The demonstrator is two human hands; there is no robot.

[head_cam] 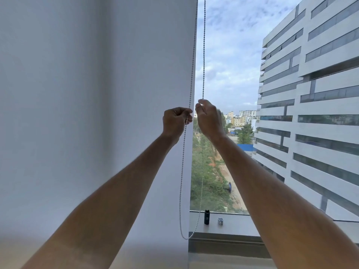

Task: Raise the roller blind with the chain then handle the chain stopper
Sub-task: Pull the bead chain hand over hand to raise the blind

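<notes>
A white roller blind (97, 94) hangs down over the left part of the window, reaching below the sill. Its beaded chain (204, 55) drops along the blind's right edge as a loop of two strands, with the bottom of the loop near the sill. My left hand (175, 121) grips the left strand at about mid height, fingers curled round it. My right hand (207, 118) pinches the right strand just beside it, slightly higher. Both arms reach up from below.
A grey window sill (239, 225) carries a small black cylinder (207, 217) and a small grey piece (220, 220) that stand right of the chain loop. Behind the glass are a large white building (310, 94), trees and sky.
</notes>
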